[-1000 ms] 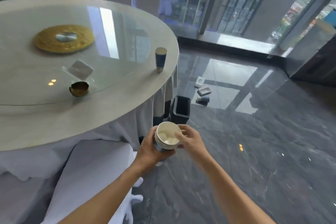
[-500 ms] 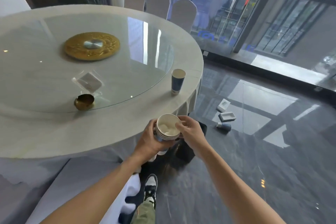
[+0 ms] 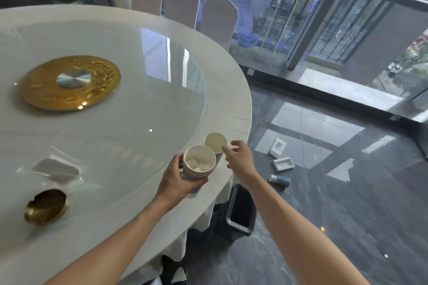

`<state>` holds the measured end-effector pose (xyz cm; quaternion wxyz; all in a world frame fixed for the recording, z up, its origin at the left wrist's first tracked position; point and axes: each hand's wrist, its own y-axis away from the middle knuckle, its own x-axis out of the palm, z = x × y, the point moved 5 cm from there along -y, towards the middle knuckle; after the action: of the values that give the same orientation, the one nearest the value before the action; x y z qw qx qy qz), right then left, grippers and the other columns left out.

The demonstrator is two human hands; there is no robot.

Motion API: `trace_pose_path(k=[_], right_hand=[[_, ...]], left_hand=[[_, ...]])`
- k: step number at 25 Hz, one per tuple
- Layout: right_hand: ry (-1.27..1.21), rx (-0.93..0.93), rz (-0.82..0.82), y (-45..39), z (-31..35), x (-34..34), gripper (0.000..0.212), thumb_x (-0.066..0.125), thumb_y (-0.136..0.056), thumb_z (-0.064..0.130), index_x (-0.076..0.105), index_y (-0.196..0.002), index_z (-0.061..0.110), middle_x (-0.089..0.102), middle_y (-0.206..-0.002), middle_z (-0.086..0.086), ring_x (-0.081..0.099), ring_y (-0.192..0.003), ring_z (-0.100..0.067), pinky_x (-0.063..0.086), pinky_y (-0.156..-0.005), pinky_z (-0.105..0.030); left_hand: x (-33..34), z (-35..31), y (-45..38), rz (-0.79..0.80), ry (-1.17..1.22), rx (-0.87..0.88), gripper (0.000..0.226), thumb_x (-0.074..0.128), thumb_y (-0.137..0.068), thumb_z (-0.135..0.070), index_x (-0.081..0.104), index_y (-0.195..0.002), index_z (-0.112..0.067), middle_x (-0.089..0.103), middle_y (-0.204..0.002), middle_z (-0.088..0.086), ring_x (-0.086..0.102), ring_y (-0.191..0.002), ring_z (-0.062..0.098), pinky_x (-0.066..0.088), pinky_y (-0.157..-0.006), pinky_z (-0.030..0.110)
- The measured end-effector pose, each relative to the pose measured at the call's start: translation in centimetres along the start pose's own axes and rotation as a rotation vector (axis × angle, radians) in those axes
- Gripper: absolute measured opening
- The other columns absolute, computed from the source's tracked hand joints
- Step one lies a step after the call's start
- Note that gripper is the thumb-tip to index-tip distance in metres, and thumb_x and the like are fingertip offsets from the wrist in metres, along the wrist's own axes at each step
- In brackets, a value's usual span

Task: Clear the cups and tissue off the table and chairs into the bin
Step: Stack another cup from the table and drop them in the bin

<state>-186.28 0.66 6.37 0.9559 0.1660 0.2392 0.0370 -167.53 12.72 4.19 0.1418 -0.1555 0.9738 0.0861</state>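
Observation:
My left hand [image 3: 177,178] grips a stack of nested paper cups [image 3: 198,164] with white crumpled tissue inside, held above the table's near right edge. Just beyond it a single blue-and-white paper cup [image 3: 215,142] stands upright on the round white table [image 3: 129,213]. My right hand [image 3: 240,157] is beside that cup on its right, fingers spread and empty, with fingertips close to its rim. A dark bin [image 3: 242,211] stands on the floor under the table edge, below my hands. Another blue cup [image 3: 280,180] lies on its side on the floor.
A glass turntable carries a gold centre disc [image 3: 70,82], a clear plastic wrapper [image 3: 54,169] and a gold ashtray [image 3: 46,206]. Three covered chairs [image 3: 181,2] stand at the far side. Two white boxes [image 3: 279,155] lie on the dark glossy floor by the glass doors.
My right hand has let go of the cup stack and moved out to the single cup on the table. The view has shifted closer to the table; my left hand still holds the stack.

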Motion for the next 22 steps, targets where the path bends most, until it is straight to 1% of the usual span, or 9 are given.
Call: trace_pose_path(k=[2,3,4,6,9,13,17,20,22], right_hand=[[0.12,0.053,0.013,-3.4,0.1,1.1,0.074,0.065,-0.081,0.054,0.047,-0.142,0.016,0.061,-0.127,-0.008,0.069,-0.107,-0.033,0.059,-0.091,-0.051],[0.204,0.066,0.04,-4.9,0.1,1.7,0.071,0.063,-0.083,0.051,0.047,-0.142,0.014,0.06,-0.128,-0.009,0.068,-0.108,-0.034,0.059,-0.09,-0.048],[0.306,0.058,0.066,-5.9,0.4,2.0,0.06,0.06,-0.088,0.043,0.051,-0.137,0.011,0.061,-0.125,-0.01,0.067,-0.108,-0.034,0.058,-0.089,-0.044],[0.447,0.023,0.08,-7.4,0.3,1.9,0.03,0.05,-0.093,0.023,0.063,-0.114,0.006,0.067,-0.112,-0.012,0.066,-0.101,-0.034,0.055,-0.084,-0.038],[0.382,0.012,-0.01,-9.0,0.3,-0.6,0.023,0.046,-0.092,0.018,0.065,-0.095,0.005,0.069,-0.097,-0.012,0.066,-0.089,-0.033,0.054,-0.074,-0.037],[0.189,-0.032,-0.198,-10.6,2.4,-6.7,0.024,0.047,-0.091,0.032,0.062,-0.083,0.015,0.069,-0.085,-0.005,0.072,-0.076,-0.033,0.062,-0.073,-0.053],[0.231,-0.049,-0.358,-10.8,2.0,-12.9,0.022,0.046,-0.086,0.03,0.061,-0.08,0.014,0.069,-0.081,-0.006,0.071,-0.071,-0.035,0.06,-0.072,-0.051],[0.359,0.005,-0.301,-9.7,-0.3,-14.3,0.024,0.054,-0.085,0.023,0.06,-0.066,0.009,0.066,-0.067,-0.008,0.067,-0.067,-0.032,0.056,-0.065,-0.043],[0.398,0.036,-0.213,-8.8,-1.7,-14.0,0.026,0.055,-0.079,0.02,0.055,-0.055,0.012,0.056,-0.055,-0.005,0.066,-0.059,-0.031,0.056,-0.059,-0.044]], left_hand=[[-0.5,0.3,-2.2,-0.022,-0.011,-0.008,0.085,0.1,-0.056,-0.043,0.056,-0.127,-0.029,0.069,-0.122,-0.011,0.066,-0.112,0.009,0.058,-0.091,0.033],[-0.6,0.5,-3.1,-0.03,-0.019,-0.012,0.084,0.1,-0.056,-0.041,0.056,-0.127,-0.029,0.069,-0.122,-0.012,0.066,-0.112,0.009,0.058,-0.091,0.033],[-0.5,0.8,-3.9,-0.035,-0.021,-0.025,0.083,0.101,-0.057,-0.038,0.057,-0.127,-0.029,0.069,-0.122,-0.012,0.066,-0.112,0.008,0.057,-0.09,0.032],[-0.1,1.2,-4.8,-0.044,-0.029,-0.052,0.084,0.1,-0.056,-0.038,0.057,-0.128,-0.029,0.069,-0.122,-0.012,0.065,-0.113,0.008,0.055,-0.089,0.028],[0.9,1.4,-6.3,-0.024,-0.056,-0.075,0.086,0.1,-0.055,-0.04,0.057,-0.129,-0.03,0.069,-0.123,-0.011,0.065,-0.113,0.009,0.053,-0.089,0.027],[3.3,0.0,-8.7,0.009,-0.057,-0.059,0.091,0.099,-0.051,-0.049,0.058,-0.129,-0.03,0.068,-0.124,-0.01,0.066,-0.113,0.012,0.058,-0.094,0.038],[5.8,-3.3,-9.6,-0.042,0.043,-0.016,0.085,0.093,-0.048,-0.056,0.058,-0.121,-0.031,0.07,-0.116,-0.012,0.068,-0.106,0.011,0.059,-0.087,0.036],[7.3,-7.1,-10.4,-0.051,0.152,0.051,0.092,0.088,-0.049,-0.061,0.056,-0.127,-0.023,0.069,-0.12,-0.003,0.069,-0.108,0.023,0.061,-0.088,0.04],[8.5,-10.0,-11.0,-0.026,0.22,0.118,0.091,0.088,-0.052,-0.056,0.056,-0.128,-0.018,0.068,-0.122,0.002,0.07,-0.107,0.025,0.061,-0.088,0.04]])
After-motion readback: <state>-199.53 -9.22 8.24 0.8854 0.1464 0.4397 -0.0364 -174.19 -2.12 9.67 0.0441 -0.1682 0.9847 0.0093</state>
